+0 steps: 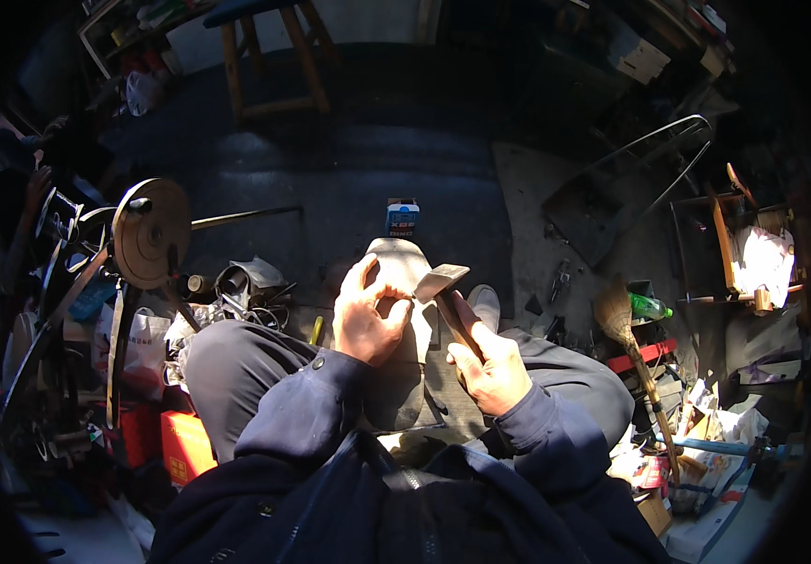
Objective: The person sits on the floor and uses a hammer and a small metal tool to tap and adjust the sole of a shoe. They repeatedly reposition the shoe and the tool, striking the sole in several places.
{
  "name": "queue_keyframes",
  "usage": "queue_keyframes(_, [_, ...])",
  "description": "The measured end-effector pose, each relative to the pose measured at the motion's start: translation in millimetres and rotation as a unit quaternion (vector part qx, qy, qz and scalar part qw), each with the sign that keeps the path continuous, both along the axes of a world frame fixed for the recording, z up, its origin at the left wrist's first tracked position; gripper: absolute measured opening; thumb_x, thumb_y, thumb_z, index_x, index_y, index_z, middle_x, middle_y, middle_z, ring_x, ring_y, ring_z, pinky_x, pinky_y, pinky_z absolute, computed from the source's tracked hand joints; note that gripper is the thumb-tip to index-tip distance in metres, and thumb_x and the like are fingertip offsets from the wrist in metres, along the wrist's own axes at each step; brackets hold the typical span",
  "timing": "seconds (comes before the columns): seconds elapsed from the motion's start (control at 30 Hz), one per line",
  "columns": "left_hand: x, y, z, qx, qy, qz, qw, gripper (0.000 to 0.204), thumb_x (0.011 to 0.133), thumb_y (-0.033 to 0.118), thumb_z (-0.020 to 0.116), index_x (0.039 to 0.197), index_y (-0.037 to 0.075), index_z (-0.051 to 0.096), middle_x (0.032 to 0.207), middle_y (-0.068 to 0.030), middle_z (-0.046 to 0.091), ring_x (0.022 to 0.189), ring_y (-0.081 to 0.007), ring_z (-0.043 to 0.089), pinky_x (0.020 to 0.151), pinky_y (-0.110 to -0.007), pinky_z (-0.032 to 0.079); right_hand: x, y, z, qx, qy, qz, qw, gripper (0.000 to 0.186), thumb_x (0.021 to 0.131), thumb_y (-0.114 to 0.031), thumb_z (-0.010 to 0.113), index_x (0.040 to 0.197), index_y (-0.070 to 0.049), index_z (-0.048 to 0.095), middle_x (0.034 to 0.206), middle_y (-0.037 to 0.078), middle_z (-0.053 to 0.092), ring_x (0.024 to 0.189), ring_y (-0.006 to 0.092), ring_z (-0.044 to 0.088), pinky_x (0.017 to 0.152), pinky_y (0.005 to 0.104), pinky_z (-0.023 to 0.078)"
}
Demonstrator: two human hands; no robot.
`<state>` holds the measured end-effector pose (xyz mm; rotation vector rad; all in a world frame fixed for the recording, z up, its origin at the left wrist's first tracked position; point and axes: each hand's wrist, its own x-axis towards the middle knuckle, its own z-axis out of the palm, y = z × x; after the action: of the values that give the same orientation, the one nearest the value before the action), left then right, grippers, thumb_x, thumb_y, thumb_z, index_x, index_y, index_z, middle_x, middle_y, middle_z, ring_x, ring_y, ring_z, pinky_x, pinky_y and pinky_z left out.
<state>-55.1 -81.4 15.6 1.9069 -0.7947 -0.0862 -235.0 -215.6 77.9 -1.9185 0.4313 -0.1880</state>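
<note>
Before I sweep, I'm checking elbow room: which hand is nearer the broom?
Right. The right hand, gripping the hammer, is left of the broom; the left hand is farther left, beyond that hammer.

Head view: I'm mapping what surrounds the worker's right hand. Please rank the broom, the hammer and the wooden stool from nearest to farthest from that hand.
1. Hammer: nearest, gripped by the right hand.
2. Broom: off to the hand's right.
3. Wooden stool: farthest, ahead and to the left, at the picture's upper edge.
</note>
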Motion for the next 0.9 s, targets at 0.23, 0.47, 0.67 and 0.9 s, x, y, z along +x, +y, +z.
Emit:
queue_keyframes(0.23, [-3,-2,-19,-0.087,0.091,0.010,0.992,0.072,0.083,0.006,0.076,0.146,-0.002,0.044,0.135,-0.0221,0.057,0.133,-0.0375,0.054,0.122,-0.046,0.036,-4,0,1,0.003,-0.003,-0.048,0.999,0.027,0.100,-0.012,0.065,0.122,0.002,0.059,0.085,0.014,0.072,0.068,0.0213,0.067,0.064,0.0323,0.053])
queue_keyframes(0.47, [3,0,-22,-0.070,0.039,-0.056,0.995,0.084,0.085,-0.002,0.069,0.158,-0.003,0.029,0.152,-0.0228,0.044,0.139,-0.0315,0.051,0.119,-0.037,0.041,-7,1,4,0.025,0.022,-0.024,0.999,0.046,0.101,-0.011,0.062,0.145,0.000,0.052,0.087,0.010,0.070,0.068,0.0134,0.062,0.064,0.0272,0.052])
queue_keyframes(0.67, [0,-3,-25,-0.224,0.284,-0.047,0.931,0.087,0.078,-0.002,0.071,0.157,-0.002,0.033,0.154,-0.0190,0.045,0.146,-0.0286,0.043,0.123,-0.037,0.034,-5,5,12,0.037,-0.015,-0.009,0.999,0.061,0.102,-0.010,0.056,0.160,-0.003,0.041,0.084,0.004,0.066,0.064,0.0062,0.055,0.061,0.0227,0.048])
queue_keyframes(0.9, [4,-5,-27,-0.178,0.200,-0.040,0.963,0.090,0.074,-0.005,0.071,0.157,-0.001,0.036,0.155,-0.0176,0.045,0.147,-0.0286,0.042,0.125,-0.037,0.032,6,9,5,-0.013,-0.045,0.020,0.999,0.062,0.102,-0.001,0.057,0.161,-0.004,0.040,0.087,0.003,0.066,0.068,0.0067,0.056,0.064,0.0228,0.048])
